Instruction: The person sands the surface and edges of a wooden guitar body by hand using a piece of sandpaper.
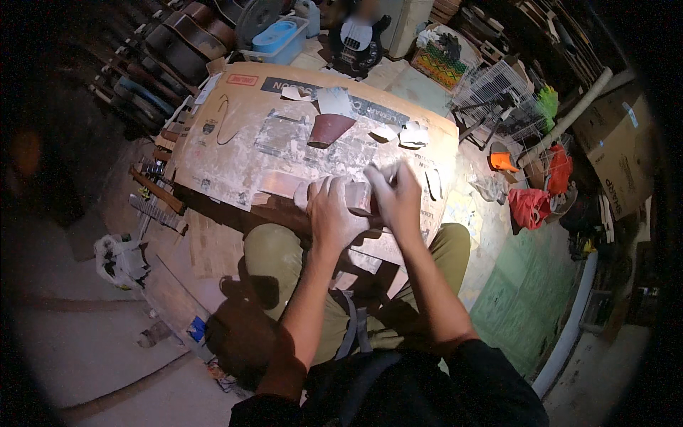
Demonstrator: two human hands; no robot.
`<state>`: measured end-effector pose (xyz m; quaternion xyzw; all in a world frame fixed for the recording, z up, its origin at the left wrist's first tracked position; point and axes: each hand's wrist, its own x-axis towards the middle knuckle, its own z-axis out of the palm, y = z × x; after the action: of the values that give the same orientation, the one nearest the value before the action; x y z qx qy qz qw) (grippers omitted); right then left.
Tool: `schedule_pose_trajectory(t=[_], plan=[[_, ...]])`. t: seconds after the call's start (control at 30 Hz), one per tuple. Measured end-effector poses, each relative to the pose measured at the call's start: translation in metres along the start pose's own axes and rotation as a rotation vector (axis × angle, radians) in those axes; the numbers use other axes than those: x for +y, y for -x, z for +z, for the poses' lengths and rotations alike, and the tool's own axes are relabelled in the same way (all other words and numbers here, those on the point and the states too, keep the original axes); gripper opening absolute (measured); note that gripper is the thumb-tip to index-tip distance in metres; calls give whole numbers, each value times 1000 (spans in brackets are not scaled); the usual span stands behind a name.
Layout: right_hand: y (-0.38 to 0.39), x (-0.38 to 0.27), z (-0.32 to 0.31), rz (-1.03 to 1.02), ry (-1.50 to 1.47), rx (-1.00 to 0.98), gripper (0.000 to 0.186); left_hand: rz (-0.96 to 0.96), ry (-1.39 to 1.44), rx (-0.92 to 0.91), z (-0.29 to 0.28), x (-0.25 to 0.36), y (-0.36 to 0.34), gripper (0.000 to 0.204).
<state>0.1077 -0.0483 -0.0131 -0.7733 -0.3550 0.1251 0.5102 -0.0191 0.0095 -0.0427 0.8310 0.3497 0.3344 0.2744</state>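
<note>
Over the cardboard-covered work surface, my left hand (pixel 334 206) is closed round a long piece of wood (pixel 283 183). One end of the wood juts out to the left of that hand, and the rest is partly hidden under the fingers. My right hand (pixel 398 196) is at the wood's right end, its fingers curled and slightly blurred. Whatever those fingers may hold is hidden. Both hands look pale with dust. Farther off on the cardboard (pixel 235 149) lie a dark red sheet of sandpaper (pixel 331 130), a pale sheet (pixel 337 102) and torn white scraps (pixel 413 134).
Guitar bodies (pixel 185 35) stand in a row at the far left. A blue basin sits in a clear tub (pixel 295 43) behind the cardboard, beside a dark guitar (pixel 353 43). To the right are a wire rack (pixel 498 92) and a red bag (pixel 530 208). Tools (pixel 156 188) lie along the left edge.
</note>
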Motion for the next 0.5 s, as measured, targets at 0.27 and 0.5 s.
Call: schedule_pose_trajectory(t=[0.27, 0.5], plan=[[-27, -4, -28, -297, -121, -244, 13, -133, 242, -70, -9, 4, -27, 54], [-37, 7, -52, -132, -352, -262, 19, -265, 632, -16, -4, 12, -43, 23]])
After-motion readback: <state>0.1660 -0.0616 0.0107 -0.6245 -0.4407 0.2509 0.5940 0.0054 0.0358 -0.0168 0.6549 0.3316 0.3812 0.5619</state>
